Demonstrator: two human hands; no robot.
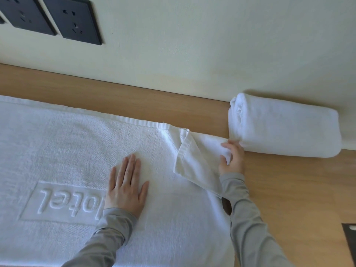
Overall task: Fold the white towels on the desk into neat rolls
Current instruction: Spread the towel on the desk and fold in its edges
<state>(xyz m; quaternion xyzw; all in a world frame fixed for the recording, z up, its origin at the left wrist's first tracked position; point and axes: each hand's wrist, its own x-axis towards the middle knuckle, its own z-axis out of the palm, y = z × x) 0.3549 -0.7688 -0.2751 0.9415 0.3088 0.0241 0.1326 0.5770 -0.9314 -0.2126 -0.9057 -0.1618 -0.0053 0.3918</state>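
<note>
There were two white towels on the wooden tabletop [289, 189]. One, the flat towel [67, 151], lay spread open across the left and middle, its hemmed far edge running a little short of the wall [192, 45], with one raised panel of lettering [63, 201] pressed into the cloth. The other, the rolled towel [285, 130], lay on its side at the right, against the wall. Both of the person's hands were on the flat towel, each coming out of a grey sleeve. The left hand [125, 189] lay palm down near the panel, its fingers [133, 164] straight and close together, pressing the cloth flat. The right hand [232, 158] had its fingers [225, 146] curled round the towel's far right corner [192, 160], which was turned over onto the cloth in one slanting fold. That hand sat right up by the near end of the roll; I could not tell if they touched. Two dark wall sockets [72, 21] showed in full up on the left, and one dark object [349, 241] poked in at the right edge.
</note>
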